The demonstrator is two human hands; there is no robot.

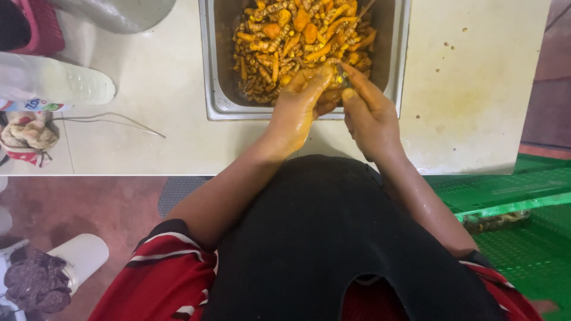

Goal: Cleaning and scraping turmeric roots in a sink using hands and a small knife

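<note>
A steel tray (213, 89) set on the pale counter holds a heap of orange-yellow turmeric roots (291, 35), some peeled, some with brown skin. My left hand (300, 107), stained yellow, is closed around a turmeric root (328, 94) over the tray's near edge. My right hand (369, 116) is right beside it, gripping a small peeling tool (344, 77) whose dark tip rests against that root. Both forearms reach forward from my black apron and red striped sleeves.
The pale counter (470, 89) has yellow specks on its right part. A clear plastic bottle (53, 83) and a crumpled cloth (27, 134) lie at the left, a steel vessel (119, 12) at the top left. A green plastic crate (523, 202) stands at the right, a white container (80, 255) on the floor.
</note>
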